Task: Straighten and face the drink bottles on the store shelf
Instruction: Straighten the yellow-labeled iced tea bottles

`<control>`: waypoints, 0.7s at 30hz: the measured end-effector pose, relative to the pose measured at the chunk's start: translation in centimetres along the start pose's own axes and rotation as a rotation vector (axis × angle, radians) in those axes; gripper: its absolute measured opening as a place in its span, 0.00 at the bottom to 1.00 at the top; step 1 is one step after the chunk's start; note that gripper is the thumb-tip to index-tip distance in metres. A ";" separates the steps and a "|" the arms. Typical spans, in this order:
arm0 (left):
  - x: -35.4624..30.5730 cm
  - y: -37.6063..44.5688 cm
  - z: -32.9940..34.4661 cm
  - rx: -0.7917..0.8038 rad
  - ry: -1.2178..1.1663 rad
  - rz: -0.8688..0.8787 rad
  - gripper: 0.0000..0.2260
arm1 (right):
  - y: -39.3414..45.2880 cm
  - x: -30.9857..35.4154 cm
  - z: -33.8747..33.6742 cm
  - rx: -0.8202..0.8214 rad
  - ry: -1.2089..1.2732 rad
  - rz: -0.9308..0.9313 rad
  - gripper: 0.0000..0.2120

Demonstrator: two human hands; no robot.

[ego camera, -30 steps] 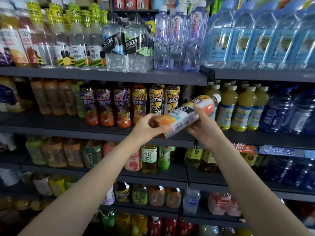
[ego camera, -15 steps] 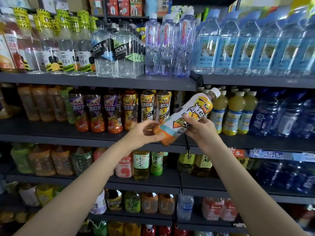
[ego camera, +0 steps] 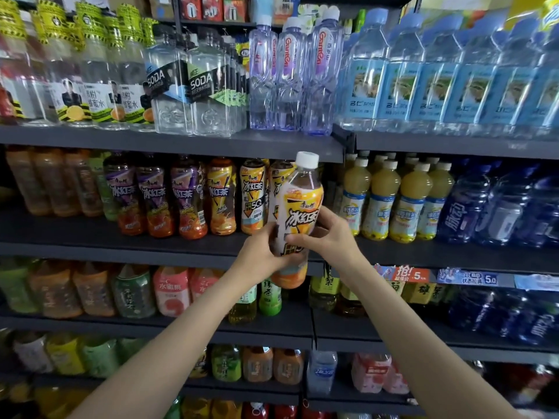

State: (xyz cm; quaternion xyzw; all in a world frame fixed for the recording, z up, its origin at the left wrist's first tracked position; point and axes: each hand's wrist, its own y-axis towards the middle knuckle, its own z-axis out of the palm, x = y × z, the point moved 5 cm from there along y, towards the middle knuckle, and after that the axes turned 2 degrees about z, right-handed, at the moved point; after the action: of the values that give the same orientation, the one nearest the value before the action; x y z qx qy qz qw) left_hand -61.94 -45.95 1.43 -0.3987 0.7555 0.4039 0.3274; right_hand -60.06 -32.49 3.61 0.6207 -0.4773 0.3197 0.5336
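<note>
Holding one iced tea bottle (ego camera: 298, 219) upright, label out, was both hands' job: left hand (ego camera: 260, 255) wrapped its base, right hand (ego camera: 328, 234) pinched its middle. It hung before the shelf (ego camera: 181, 246), not yet slotted back; most neighbours already looked faced.

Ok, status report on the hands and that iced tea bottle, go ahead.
Left hand and right hand both gripping iced tea bottle. Bottle upright, label forward, off the shelf. Nothing between it and the shelf.
</note>
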 end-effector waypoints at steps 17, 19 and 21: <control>7.3 7.6 -2.0 -0.125 0.108 -0.160 0.28 | 8.3 -10.9 -4.1 -0.122 -0.254 0.247 0.19; 8.1 8.8 -2.0 -0.104 0.090 -0.208 0.29 | 9.7 -11.8 -4.0 -0.143 -0.270 0.262 0.21; 8.4 9.8 -2.0 -0.092 0.120 -0.223 0.31 | 11.3 -12.5 -4.0 -0.206 -0.288 0.258 0.24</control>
State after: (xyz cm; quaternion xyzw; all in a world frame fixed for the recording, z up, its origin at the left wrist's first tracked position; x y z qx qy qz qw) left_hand -74.75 -47.00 -1.12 -0.5184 0.7052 0.3747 0.3059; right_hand -74.36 -25.20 -2.77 0.5358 -0.6542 0.2430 0.4753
